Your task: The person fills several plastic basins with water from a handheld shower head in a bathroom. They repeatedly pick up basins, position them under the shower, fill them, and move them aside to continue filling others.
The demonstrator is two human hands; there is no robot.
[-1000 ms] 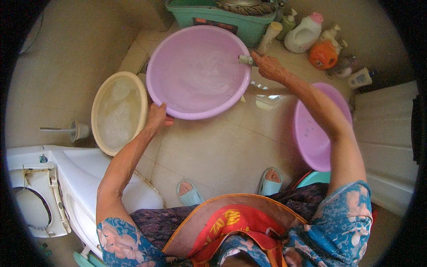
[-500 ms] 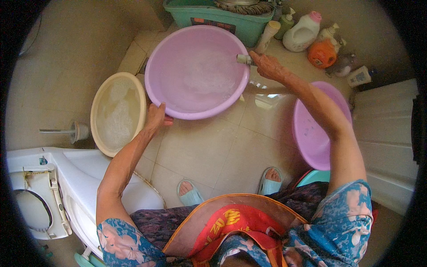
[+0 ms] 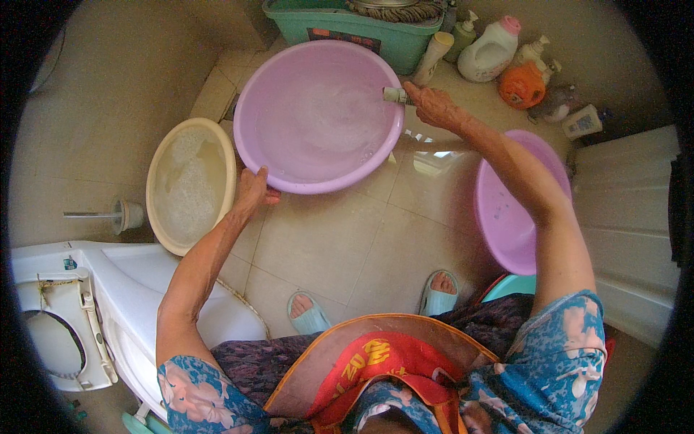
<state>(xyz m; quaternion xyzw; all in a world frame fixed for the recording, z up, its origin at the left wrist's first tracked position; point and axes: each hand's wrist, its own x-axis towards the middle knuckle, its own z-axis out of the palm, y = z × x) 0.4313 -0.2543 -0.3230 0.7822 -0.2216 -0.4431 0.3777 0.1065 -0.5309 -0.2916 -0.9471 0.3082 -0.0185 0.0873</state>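
A large light-purple basin (image 3: pixel 249 145) holds cloudy, slightly foamy water. My left hand (image 3: pixel 254 189) is closed on its near-left rim, thumb on top and fingers under the edge. At the right rim, my right hand (image 3: pixel 437 107) grips a short greyish hose end (image 3: pixel 394 95). The hose end lies across the rim, its mouth pointing over the water. Most of the hose is hidden by my fingers and arm. Left of the purple basin, a cream basin (image 3: pixel 154 195) contains murky water with foam on it.
A green tub (image 3: pixel 289 29) stands behind the purple basin. Several bottles, including a white detergent bottle (image 3: pixel 489 54) and an orange one (image 3: pixel 522 88), line the back right. A second purple basin (image 3: pixel 499 231) is at right. A white toilet (image 3: pixel 137 289) sits lower left. The tiled floor (image 3: pixel 318 246) looks wet.
The foam on the purple basin's water has thinned and spread into a swirl. Both hands keep their places on the rim and the hose end.
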